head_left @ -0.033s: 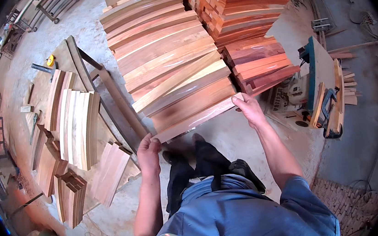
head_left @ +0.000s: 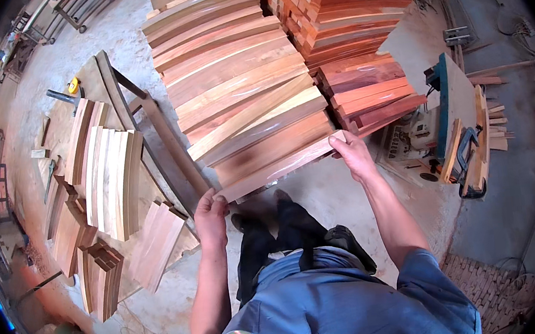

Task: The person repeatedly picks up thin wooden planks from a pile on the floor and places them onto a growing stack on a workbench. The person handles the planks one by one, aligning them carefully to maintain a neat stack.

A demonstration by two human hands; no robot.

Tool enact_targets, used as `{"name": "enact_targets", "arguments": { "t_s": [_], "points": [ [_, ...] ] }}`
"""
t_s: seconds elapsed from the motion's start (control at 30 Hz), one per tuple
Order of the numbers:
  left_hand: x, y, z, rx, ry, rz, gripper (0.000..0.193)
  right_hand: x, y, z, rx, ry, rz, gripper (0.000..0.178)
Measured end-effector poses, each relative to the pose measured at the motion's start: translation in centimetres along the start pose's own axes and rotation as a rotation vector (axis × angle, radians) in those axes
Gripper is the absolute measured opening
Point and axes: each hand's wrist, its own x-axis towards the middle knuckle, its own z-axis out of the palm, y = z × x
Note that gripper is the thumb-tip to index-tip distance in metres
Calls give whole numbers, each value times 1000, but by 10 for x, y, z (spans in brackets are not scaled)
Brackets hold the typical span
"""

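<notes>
A pale pinkish wooden board [head_left: 277,168] spans between my two hands at the near end of a long row of boards. My left hand [head_left: 210,215] grips its left end, thumb and fingers closed around it. At the right end, my right hand [head_left: 353,153] pinches the board with the thumb on top; its fingertips are partly hidden beneath. Just beyond lies the row of light brown boards [head_left: 235,72], set side by side, with one narrow strip [head_left: 252,115] lying askew across them.
On the left, a worktable [head_left: 92,81] carries stacks of curved pale slats [head_left: 112,177], a yellow tape measure [head_left: 73,85] and a short board stack [head_left: 156,244]. Tall reddish wood stacks [head_left: 356,14] stand at the far right. Nearer right are a teal-edged machine [head_left: 444,109] and a clamp [head_left: 467,156].
</notes>
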Motion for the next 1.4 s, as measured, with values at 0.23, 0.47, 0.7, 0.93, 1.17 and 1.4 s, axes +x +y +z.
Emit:
{"name": "enact_targets", "arguments": {
  "t_s": [0.23,0.47,0.7,0.93,1.17,1.4],
  "points": [
    [-16,28,25,70,-60,173,27,16,-25,1,942,-154,5,32],
    [-26,-2,45,249,-225,92,23,3,15,31,978,-232,253,34],
    [-11,64,80,1144,-1,920,33,12,18,34,949,-290,243,35],
    [26,81,114,1384,-108,1207,35,12,12,40,937,-322,267,33],
    [43,48,131,1608,0,1216,40,13,19,42,994,-285,314,33],
    [50,45,141,1618,78,1181,29,11,25,38,967,-278,327,28]
  ]
}}
